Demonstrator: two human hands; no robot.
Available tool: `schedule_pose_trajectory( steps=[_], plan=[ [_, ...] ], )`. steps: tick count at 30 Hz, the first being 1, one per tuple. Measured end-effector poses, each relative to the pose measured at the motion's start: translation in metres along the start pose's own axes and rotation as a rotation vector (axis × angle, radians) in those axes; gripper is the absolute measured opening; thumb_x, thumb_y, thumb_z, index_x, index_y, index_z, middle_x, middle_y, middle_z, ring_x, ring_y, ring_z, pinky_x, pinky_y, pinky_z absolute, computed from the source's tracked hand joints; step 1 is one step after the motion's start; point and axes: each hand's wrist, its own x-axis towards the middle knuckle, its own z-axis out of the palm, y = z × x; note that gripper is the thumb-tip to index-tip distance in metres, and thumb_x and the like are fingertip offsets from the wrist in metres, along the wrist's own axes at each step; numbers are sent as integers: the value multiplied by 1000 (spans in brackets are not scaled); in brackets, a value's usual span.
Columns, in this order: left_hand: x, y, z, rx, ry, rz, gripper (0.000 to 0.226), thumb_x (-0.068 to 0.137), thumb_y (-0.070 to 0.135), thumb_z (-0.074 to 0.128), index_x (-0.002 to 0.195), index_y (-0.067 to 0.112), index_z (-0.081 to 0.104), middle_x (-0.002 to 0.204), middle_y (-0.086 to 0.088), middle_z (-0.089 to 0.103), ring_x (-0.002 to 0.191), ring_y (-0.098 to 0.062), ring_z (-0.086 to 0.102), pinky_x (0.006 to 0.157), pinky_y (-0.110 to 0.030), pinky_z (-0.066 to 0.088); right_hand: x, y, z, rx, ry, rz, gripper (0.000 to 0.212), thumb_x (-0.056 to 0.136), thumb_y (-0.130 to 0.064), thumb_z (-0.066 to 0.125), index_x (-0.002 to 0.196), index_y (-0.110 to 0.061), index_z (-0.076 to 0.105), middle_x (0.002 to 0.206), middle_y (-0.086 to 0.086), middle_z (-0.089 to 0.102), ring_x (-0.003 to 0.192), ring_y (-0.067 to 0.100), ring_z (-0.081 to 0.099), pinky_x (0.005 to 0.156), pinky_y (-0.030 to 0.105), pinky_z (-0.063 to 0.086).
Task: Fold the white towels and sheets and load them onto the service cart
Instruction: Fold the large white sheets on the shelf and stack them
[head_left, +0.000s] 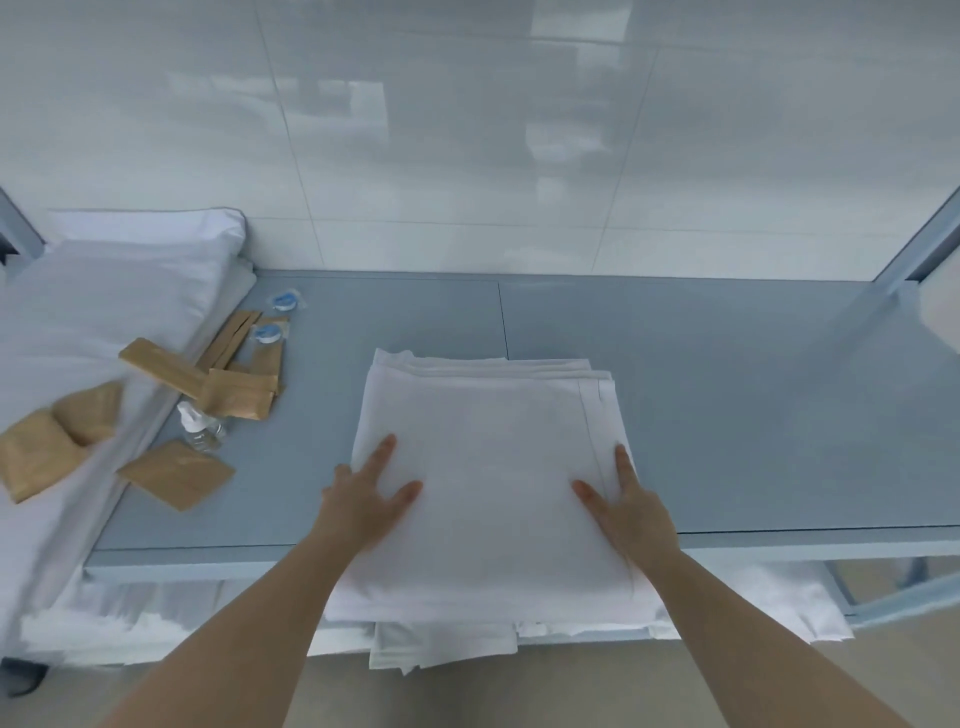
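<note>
A folded white sheet lies in a thick stack on the grey cart shelf, its near edge hanging over the shelf's front lip. My left hand rests flat on the stack's near left part, fingers straight and spread. On the near right edge, my right hand presses down the same way with straight fingers. Neither hand grips the cloth. More white linen shows on the lower level under the stack.
A pile of white pillows and linen fills the shelf's left end. Brown paper packets, a small clear bottle and blue-and-white round packets lie beside it. A tiled wall stands behind. A metal frame post rises at the right.
</note>
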Motion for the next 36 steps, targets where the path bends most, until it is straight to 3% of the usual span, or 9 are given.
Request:
schedule_pose_trajectory(
  steps=[12, 18, 21, 24, 28, 31, 36],
  plan=[
    [-57, -13, 3, -87, -53, -32, 84, 82, 63, 59, 146, 56, 4, 135, -17, 30, 120, -40, 49, 104, -42, 41, -46, 24, 0, 217, -63, -31, 86, 80, -73, 50, 148, -51, 1, 139, 10, 48, 121, 34, 49, 97, 39, 41],
    [-76, -26, 0, -181, -107, -27, 91, 80, 55, 68, 146, 56, 6, 127, -12, 32, 114, -35, 50, 100, -36, 41, -68, 29, 0, 166, -92, 39, 85, 77, -76, 49, 145, -55, 2, 109, 8, 32, 90, 28, 45, 90, 37, 42],
    [-83, -37, -2, -245, -134, -21, 91, 78, 52, 72, 144, 57, 10, 118, -7, 29, 102, -31, 49, 102, -37, 41, -77, 34, -1, 154, -145, 35, 86, 79, -74, 51, 146, -54, 2, 123, 11, 47, 102, 30, 51, 85, 34, 44],
    [-85, -47, -5, -312, -140, -22, 89, 77, 51, 74, 142, 60, 15, 118, -6, 28, 99, -27, 47, 101, -35, 42, -84, 35, -7, 203, -189, 20, 86, 77, -72, 56, 144, -57, 3, 139, 2, 49, 107, 26, 52, 76, 27, 41],
    [-85, -52, -4, -378, -144, -24, 86, 77, 49, 74, 140, 62, 16, 122, -10, 33, 112, -34, 50, 104, -38, 42, -88, 37, -10, 378, -205, 12, 81, 75, -70, 61, 138, -67, 9, 146, -7, 42, 121, 22, 45, 88, 29, 34],
    [-84, -55, -4, -422, -150, 26, 82, 80, 43, 74, 141, 59, 22, 133, -10, 43, 114, -31, 53, 101, -40, 45, -91, 38, -6, 527, -231, 11, 79, 76, -64, 66, 135, -69, 14, 145, -14, 39, 116, 14, 43, 93, 30, 34],
    [-82, -60, -11, -558, -222, 56, 73, 82, 36, 74, 133, 65, 32, 138, 7, 48, 114, -18, 55, 91, -28, 49, -93, 40, -2, 644, -245, -8, 78, 82, -51, 68, 138, -66, 16, 143, -19, 38, 120, 13, 47, 101, 31, 38]
  ],
)
